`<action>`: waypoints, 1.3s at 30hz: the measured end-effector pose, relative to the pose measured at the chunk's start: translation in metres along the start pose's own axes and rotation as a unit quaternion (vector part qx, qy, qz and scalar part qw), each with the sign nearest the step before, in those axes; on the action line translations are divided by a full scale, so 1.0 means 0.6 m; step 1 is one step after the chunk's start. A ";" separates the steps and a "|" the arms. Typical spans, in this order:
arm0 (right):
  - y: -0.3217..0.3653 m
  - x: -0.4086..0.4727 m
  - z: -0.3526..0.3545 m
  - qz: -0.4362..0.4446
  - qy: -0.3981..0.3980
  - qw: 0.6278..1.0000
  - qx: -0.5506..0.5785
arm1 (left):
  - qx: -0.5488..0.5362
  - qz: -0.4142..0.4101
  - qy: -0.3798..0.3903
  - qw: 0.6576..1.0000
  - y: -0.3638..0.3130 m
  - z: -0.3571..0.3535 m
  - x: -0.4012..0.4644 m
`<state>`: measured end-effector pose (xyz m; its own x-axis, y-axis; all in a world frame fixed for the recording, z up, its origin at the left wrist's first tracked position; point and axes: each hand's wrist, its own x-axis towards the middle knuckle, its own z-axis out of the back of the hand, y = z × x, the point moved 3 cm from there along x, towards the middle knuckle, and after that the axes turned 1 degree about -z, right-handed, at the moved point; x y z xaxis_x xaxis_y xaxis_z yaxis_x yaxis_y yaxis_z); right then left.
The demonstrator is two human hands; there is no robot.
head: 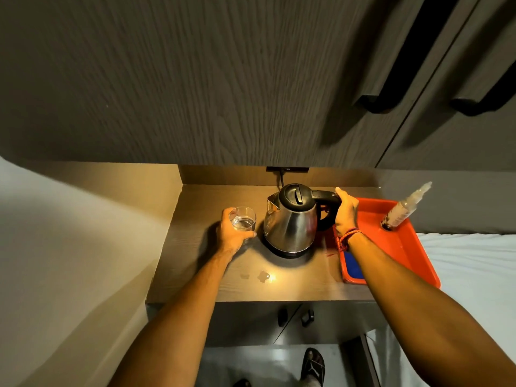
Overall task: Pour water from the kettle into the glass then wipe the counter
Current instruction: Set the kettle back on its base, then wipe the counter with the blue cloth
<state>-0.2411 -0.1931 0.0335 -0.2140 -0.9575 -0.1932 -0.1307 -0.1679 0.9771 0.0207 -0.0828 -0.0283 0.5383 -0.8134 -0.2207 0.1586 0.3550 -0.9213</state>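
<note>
A steel kettle (290,224) with a black lid stands upright on its base at the middle of the wooden counter (195,263). My right hand (346,213) is wrapped around its black handle. To the kettle's left, my left hand (231,233) grips a clear glass (243,219) that holds some water and rests on or just above the counter. Small water puddles (262,275) lie on the counter in front of the kettle. A blue cloth (352,265) lies in the near corner of the orange tray (402,247), partly hidden by my right forearm.
The orange tray sits at the counter's right end and carries a tilted spray bottle (405,208). The kettle's cord runs to a wall socket (287,169) behind it. Dark cabinets hang low overhead. A white bed (469,275) lies to the right.
</note>
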 end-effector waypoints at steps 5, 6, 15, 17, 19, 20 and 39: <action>-0.008 -0.004 0.081 0.022 -0.027 0.986 -0.166 | 0.030 -0.100 -0.016 0.994 -0.034 -0.004 -0.010; -0.010 -0.001 0.098 0.020 -0.047 0.975 -0.218 | 0.055 -0.148 -0.058 0.986 -0.046 0.003 -0.017; -0.047 -0.009 0.247 -0.192 0.023 0.926 -0.324 | 0.167 -0.484 0.060 0.857 -0.149 -0.242 -0.190; -0.055 -0.017 0.246 -0.234 0.062 0.930 -0.277 | 0.252 -0.397 0.195 0.861 -0.130 -0.320 -0.215; -0.061 -0.015 0.242 -0.238 0.084 0.925 -0.283 | 0.386 -0.328 0.247 0.826 -0.103 -0.368 -0.221; -0.061 -0.015 0.241 -0.230 0.093 0.923 -0.294 | 0.443 -0.312 0.254 0.801 -0.094 -0.383 -0.222; -0.049 -0.089 0.143 -0.065 0.132 0.979 -0.139 | -0.180 0.090 0.118 0.972 -0.026 -0.242 -0.239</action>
<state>-0.3086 -0.1171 0.0077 0.0489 -0.9449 -0.3237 0.1351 -0.3148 0.9395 -0.1793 -0.0385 -0.0287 0.3184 -0.8515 -0.4167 -0.2437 0.3513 -0.9040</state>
